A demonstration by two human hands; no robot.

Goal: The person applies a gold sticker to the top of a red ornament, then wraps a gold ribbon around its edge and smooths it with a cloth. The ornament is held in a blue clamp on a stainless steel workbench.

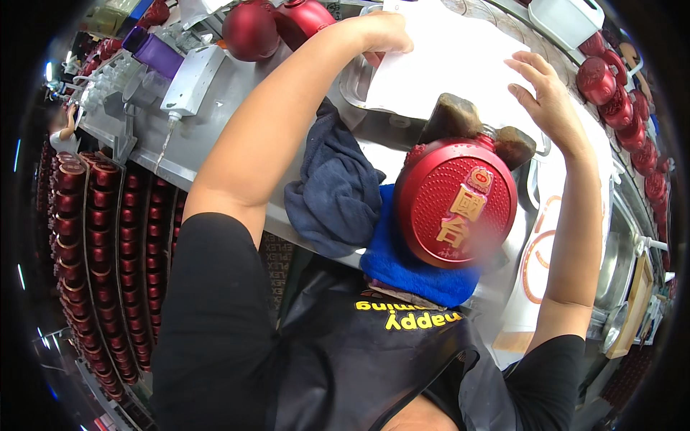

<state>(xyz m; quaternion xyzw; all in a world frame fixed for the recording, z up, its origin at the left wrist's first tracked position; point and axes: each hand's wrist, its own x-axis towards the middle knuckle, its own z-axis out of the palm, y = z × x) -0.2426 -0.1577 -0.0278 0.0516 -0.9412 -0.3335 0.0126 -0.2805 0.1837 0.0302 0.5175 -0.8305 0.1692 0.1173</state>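
Note:
A large white sheet (438,57) lies over the far part of the bench. My left hand (384,34) is closed at its far left edge, fingers curled over the corner. Above the sheet's right part, my right hand (543,100) is open with its fingers apart. Between my forearms a red round flat bottle (424,208) with raised gold characters rests on a folded blue towel (410,269). Its neck points away from me, between two worn dark blocks (453,118). A crumpled navy cloth (334,190) sits left of the bottle.
More red bottles (251,30) stand at the far left, near a purple bottle (154,52) and a white box with a nozzle (194,80). Racks of red bottles (100,237) fill the left. At right are a white tub (568,21), a row of red bottles (617,108) and a metal sink (619,244).

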